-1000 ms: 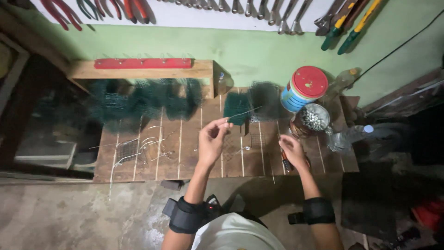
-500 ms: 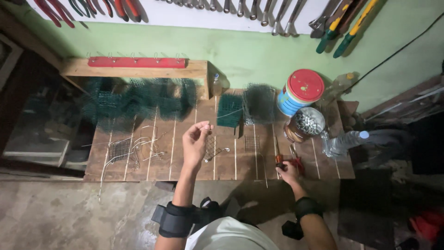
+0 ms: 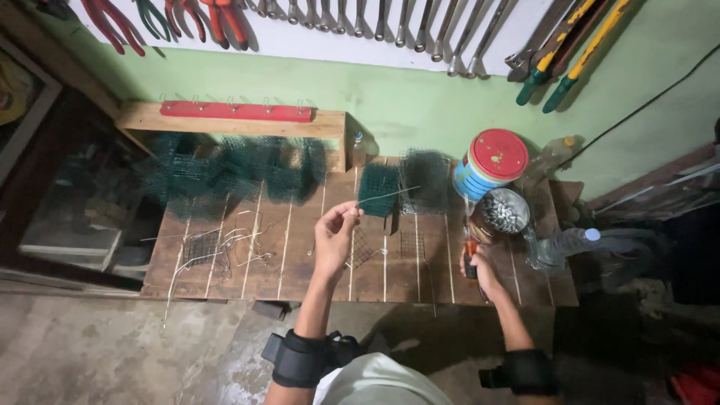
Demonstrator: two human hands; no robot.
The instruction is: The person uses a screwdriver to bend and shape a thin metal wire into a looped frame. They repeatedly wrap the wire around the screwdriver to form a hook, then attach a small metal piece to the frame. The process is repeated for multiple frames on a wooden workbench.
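- Centre of frame: our left hand (image 3: 332, 238) is raised over the wooden bench (image 3: 300, 259), thumb & fingertips pinched on one end of a thin wire (image 3: 384, 196).
- The wire runs up & to the right from that pinch, ending in front of a small dark green mesh piece (image 3: 379, 187) standing near the bench's back edge.
- Right of centre, lower: our right hand (image 3: 480, 268) is clenched round a pair of pliers w/ orange-red handles (image 3: 469, 251), resting low on the bench by its front edge.
- Pliers' tip points up toward a round metal tin (image 3: 502, 212) full of small pale bits; can't tell if the pliers' nose is closed.
- Just above the tin: a blue can w/ red lid (image 3: 491, 161), against the green wall.
- Right edge of the bench: a clear plastic bottle (image 3: 566, 244) lying on its side.
- Left half of the bench: a heap of dark green mesh (image 3: 225, 172) along the back, loose pale wire offcuts (image 3: 225, 247) in front of it.
- Between our hands: small flat wire grids (image 3: 409, 244) lying on the planks.
- Upper left: wooden shelf w/ red strip (image 3: 236, 112).
- Top of frame: wrenches (image 3: 390, 22) & pliers hang in a row on the wall.
- Bottom: black wrist straps on both forearms.
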